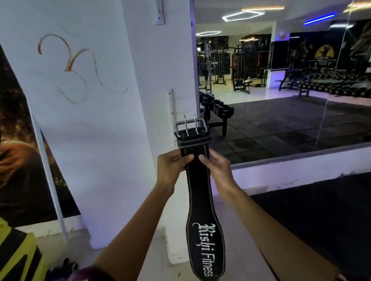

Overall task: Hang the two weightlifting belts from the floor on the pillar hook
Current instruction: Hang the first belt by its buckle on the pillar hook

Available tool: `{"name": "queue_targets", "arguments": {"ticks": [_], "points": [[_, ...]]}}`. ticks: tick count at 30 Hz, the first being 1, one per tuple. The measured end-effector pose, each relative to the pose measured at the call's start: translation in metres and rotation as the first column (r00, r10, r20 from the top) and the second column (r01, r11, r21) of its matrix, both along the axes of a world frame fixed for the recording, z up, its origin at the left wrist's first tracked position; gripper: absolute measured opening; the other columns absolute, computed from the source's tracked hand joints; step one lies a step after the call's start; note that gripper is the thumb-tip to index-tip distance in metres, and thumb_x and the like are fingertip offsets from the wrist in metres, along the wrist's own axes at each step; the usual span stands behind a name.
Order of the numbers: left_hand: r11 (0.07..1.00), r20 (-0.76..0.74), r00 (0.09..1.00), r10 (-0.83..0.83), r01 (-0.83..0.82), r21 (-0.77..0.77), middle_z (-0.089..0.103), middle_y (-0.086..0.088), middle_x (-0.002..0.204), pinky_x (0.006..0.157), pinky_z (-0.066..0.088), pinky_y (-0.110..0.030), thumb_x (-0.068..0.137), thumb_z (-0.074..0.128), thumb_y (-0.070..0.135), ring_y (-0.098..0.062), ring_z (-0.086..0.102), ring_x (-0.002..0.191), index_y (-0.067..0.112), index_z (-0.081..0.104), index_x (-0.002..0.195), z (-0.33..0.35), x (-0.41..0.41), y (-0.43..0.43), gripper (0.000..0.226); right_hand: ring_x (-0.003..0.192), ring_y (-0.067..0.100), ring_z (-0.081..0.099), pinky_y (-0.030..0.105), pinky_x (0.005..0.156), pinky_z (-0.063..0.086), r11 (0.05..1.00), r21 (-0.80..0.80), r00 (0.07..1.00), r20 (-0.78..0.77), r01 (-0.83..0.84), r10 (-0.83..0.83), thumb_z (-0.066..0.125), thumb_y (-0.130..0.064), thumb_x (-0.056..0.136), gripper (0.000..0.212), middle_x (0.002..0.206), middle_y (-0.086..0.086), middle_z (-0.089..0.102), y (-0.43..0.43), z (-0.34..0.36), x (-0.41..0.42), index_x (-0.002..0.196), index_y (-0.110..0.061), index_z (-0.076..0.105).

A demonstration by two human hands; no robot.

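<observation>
A black weightlifting belt [202,206] with white stitching and white lettering hangs upright in front of me. Its silver two-prong buckle [189,125] points up. My left hand [172,165] grips the strap's left edge just below the buckle, and my right hand [216,163] grips the right edge at the same height. The buckle sits right in front of the lower part of the white hook strip [170,107] fixed on the white pillar [155,77]. Whether the buckle touches a hook I cannot tell. A second belt is not in view.
A large wall mirror [284,70] to the right reflects dumbbell racks and gym machines. A poster [12,128] covers the wall at the left. A yellow and black object [12,263] lies at the bottom left. Dark rubber flooring [324,219] spreads to the lower right.
</observation>
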State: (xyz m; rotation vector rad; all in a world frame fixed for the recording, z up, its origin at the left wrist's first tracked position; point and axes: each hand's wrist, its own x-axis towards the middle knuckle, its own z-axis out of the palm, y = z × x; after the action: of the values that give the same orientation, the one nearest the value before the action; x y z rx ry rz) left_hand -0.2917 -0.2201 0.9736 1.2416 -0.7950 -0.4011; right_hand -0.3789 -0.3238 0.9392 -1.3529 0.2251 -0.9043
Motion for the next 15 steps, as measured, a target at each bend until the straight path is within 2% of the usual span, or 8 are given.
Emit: {"name": "queue_targets", "arguments": {"ticks": [2,4,6,8,10,11,13,15], "points": [[0.998,-0.028,0.999,0.042,-0.043,-0.035,0.076,0.003,0.073,0.067,0.059,-0.027,0.078,0.067,-0.004,-0.015,0.071,0.072,0.0,0.071,0.093,0.004,0.0,-0.004,0.016,0.089,0.024,0.067,0.039,0.09,0.053,0.993,-0.118,0.986,-0.163,0.007,-0.026,0.065,-0.008,0.082,0.021,0.102,0.019,0.07,-0.005,-0.024,-0.01,0.103,-0.003,0.067],[0.996,-0.059,0.996,0.063,-0.067,-0.057,0.075,0.001,0.072,0.062,0.057,-0.024,0.079,0.067,-0.003,-0.014,0.07,0.07,-0.004,0.07,0.097,0.007,0.005,-0.007,0.018,0.094,0.03,0.068,0.049,0.096,0.05,0.983,-0.174,0.915,-0.404,-0.058,-0.018,0.068,-0.01,0.08,0.025,0.104,0.021,0.07,-0.009,-0.056,-0.02,0.102,0.0,0.067],[0.998,-0.055,0.997,0.051,-0.053,-0.042,0.073,-0.004,0.076,0.062,0.056,-0.024,0.079,0.066,-0.001,-0.015,0.07,0.071,-0.006,0.069,0.099,0.009,0.008,-0.006,0.021,0.103,0.029,0.066,0.046,0.094,0.051,0.98,-0.135,0.85,-0.525,-0.144,0.052,0.067,-0.02,0.081,0.037,0.115,0.018,0.067,-0.011,-0.061,-0.027,0.114,-0.001,0.063],[1.0,-0.021,1.0,0.023,-0.023,-0.019,0.074,-0.006,0.078,0.064,0.056,-0.026,0.081,0.065,-0.001,-0.017,0.07,0.073,-0.003,0.07,0.098,0.006,0.008,-0.006,0.018,0.111,0.026,0.06,0.038,0.091,0.05,0.996,-0.001,0.907,-0.413,-0.093,0.084,0.053,-0.04,0.088,0.049,0.126,0.01,0.061,-0.011,-0.028,-0.021,0.129,-0.013,0.052],[0.999,0.007,1.0,0.029,-0.029,-0.016,0.075,-0.001,0.075,0.067,0.058,-0.028,0.082,0.063,-0.001,-0.015,0.07,0.071,0.005,0.072,0.09,0.004,0.005,-0.008,0.013,0.112,0.023,0.058,0.041,0.092,0.048,0.992,0.119,0.976,-0.209,-0.039,0.064,0.039,-0.053,0.089,0.055,0.128,0.003,0.059,-0.015,0.019,-0.005,0.132,-0.021,0.049],[0.999,0.02,0.998,0.052,-0.052,-0.018,0.074,0.0,0.076,0.069,0.058,-0.029,0.083,0.063,-0.001,-0.015,0.07,0.07,0.009,0.072,0.088,0.003,0.004,-0.01,0.014,0.114,0.022,0.057,0.044,0.094,0.047,0.992,0.122,0.985,-0.167,-0.023,0.043,0.039,-0.058,0.087,0.058,0.128,0.002,0.059,-0.016,0.042,0.003,0.131,-0.021,0.05],[0.995,0.036,0.995,0.093,-0.092,-0.028,0.072,-0.002,0.079,0.072,0.057,-0.03,0.085,0.061,0.001,-0.016,0.069,0.073,0.011,0.071,0.089,0.004,0.002,-0.013,0.014,0.117,0.026,0.057,0.049,0.1,0.045,0.997,0.082,0.985,-0.172,0.009,0.005,0.048,-0.055,0.085,0.054,0.127,0.006,0.061,-0.013,0.067,0.016,0.122,-0.017,0.057],[0.994,0.009,0.994,0.105,-0.105,-0.033,0.069,-0.003,0.077,0.067,0.054,-0.03,0.087,0.057,0.004,-0.017,0.065,0.069,0.01,0.07,0.087,0.007,0.0,-0.013,0.015,0.103,0.03,0.063,0.043,0.09,0.049,0.994,0.099,0.99,-0.132,0.055,-0.042,0.056,-0.04,0.087,0.032,0.108,0.013,0.068,-0.008,0.071,0.021,0.097,-0.012,0.066]]}}
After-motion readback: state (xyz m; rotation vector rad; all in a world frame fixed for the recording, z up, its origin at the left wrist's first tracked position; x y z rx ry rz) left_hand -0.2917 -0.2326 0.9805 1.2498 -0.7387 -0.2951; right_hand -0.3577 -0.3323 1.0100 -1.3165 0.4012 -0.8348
